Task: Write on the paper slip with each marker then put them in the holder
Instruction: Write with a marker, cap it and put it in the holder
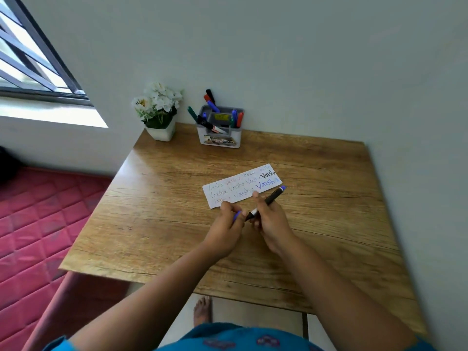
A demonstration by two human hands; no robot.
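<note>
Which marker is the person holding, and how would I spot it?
Find the wooden table, then the white paper slip on it. Just in front of the slip, the right hand holds a black marker with a blue end, its tip toward the blue cap in the left hand. All other markers stand in the holder.

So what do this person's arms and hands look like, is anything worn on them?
Both forearms are bare down to the left hand and right hand: no gloves, watch, bracelets or rings that I can make out. The only clothing in view is a bright blue garment with small dark red motifs, at the bottom edge.
</note>
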